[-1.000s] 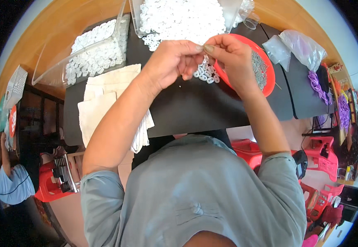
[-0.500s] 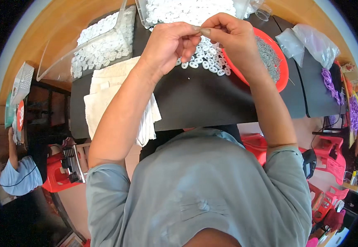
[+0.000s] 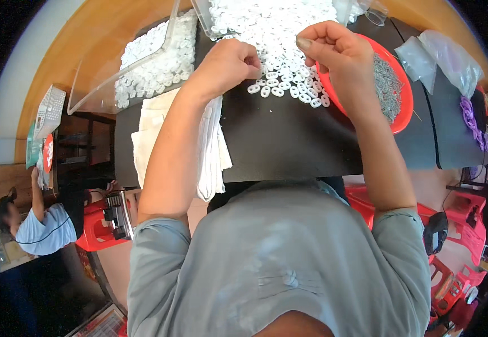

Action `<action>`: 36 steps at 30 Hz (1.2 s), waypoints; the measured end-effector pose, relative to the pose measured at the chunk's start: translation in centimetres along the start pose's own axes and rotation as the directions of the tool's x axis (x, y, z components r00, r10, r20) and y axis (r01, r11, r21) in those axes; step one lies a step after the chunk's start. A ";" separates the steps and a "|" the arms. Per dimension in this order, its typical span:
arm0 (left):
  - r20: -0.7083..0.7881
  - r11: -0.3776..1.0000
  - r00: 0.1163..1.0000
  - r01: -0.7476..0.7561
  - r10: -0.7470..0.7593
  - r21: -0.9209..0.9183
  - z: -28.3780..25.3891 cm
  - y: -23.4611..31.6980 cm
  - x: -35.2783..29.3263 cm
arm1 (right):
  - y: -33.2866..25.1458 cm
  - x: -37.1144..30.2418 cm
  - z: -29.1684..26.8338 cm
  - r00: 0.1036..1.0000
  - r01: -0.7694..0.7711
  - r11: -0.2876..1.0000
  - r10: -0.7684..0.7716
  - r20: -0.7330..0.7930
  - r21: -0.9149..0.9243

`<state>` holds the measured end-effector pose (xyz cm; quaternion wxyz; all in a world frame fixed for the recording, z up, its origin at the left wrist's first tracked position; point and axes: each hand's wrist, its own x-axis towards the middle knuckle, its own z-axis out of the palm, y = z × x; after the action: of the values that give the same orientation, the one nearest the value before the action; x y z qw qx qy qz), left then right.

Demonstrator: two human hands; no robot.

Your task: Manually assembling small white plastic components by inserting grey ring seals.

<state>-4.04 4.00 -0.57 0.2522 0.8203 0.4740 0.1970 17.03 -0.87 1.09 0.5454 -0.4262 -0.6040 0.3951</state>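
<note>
Small white oval pieces with holes (image 3: 289, 84) lie spread over the black table in front of me. My left hand (image 3: 228, 66) is low at their left edge, fingers curled and fingertips close to the loose pieces; whatever they hold is hidden. Raised above the right part of the spread, my right hand (image 3: 338, 53) pinches thumb and forefinger together. Anything in that pinch is too small to make out. Under my right wrist stands a red bowl (image 3: 404, 112) full of small grey metal pieces (image 3: 389, 90).
A clear bin (image 3: 95, 84) of white pieces stands left, another clear bin (image 3: 201, 19) behind the spread. White cloths (image 3: 157, 132) hang over the near-left table edge. Plastic bags (image 3: 452, 59) and purple cord (image 3: 471, 121) lie right. Another person (image 3: 47, 227) sits far left.
My hands, whose fingertips met over the white pieces, have parted. The left has dropped toward the loose pieces; the right stays raised. The whole view has shifted slightly.
</note>
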 end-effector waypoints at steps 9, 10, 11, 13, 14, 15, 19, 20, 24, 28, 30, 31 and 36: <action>0.083 1.000 0.997 -0.002 0.004 -0.020 1.5 -0.8 -0.1 | 1.2 -0.1 0.5 0.994 0.075 0.995 -0.070 0.085 -0.059; 0.039 0.999 0.999 -0.030 0.029 0.026 1.5 -0.7 -0.1 | 1.3 -0.1 0.5 0.994 0.066 0.996 -0.060 0.094 -0.061; 0.038 0.999 0.999 -0.031 0.030 0.024 1.5 -0.6 0.0 | 1.6 0.0 0.5 0.994 0.066 0.996 -0.060 0.095 -0.063; 0.079 1.000 0.997 -0.007 0.006 0.008 1.5 -0.3 -0.1 | 2.0 0.2 0.5 0.988 0.155 0.983 -0.152 0.043 -0.102; 0.078 1.000 0.997 -0.006 0.006 0.006 1.5 -0.1 -0.1 | 2.0 0.2 0.4 0.988 0.155 0.983 -0.151 0.044 -0.103; 0.082 0.999 0.996 0.015 -0.017 0.034 1.5 -0.1 0.0 | 2.1 0.3 0.4 0.991 0.133 0.984 -0.128 0.048 -0.117; 0.041 0.995 0.999 -0.033 0.029 0.098 1.9 -0.3 0.0 | 2.5 0.5 0.4 0.994 0.096 0.983 -0.088 0.056 -0.157; 0.037 0.995 0.999 -0.033 0.030 0.097 1.9 -0.4 0.0 | 2.5 0.6 0.4 0.994 0.099 0.982 -0.091 0.059 -0.159; 0.042 0.963 0.997 -0.074 0.065 0.259 1.8 0.8 -0.1 | 2.6 0.6 0.2 0.997 0.008 0.988 0.004 0.080 -0.154; 0.036 0.920 0.994 -0.114 0.108 0.376 2.5 0.7 -0.3 | 2.8 0.6 0.4 0.996 0.010 0.990 0.002 0.084 -0.138; 0.032 0.906 0.991 -0.135 0.133 0.401 2.7 0.6 -0.2 | 2.9 0.6 0.5 0.996 0.021 0.992 -0.010 0.083 -0.128; 0.032 0.891 0.986 -0.160 0.162 0.426 2.8 0.6 0.0 | 2.9 0.6 0.5 0.997 0.030 0.992 -0.021 0.078 -0.119; 0.016 0.897 0.989 -0.139 0.145 0.419 3.0 0.5 0.0 | 3.3 0.8 0.4 0.998 0.015 0.991 -0.007 0.062 -0.132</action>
<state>-1.97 3.08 -2.66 0.0517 0.8861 0.4460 0.1149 16.86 0.95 -1.83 0.4992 -0.4459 -0.6477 0.3639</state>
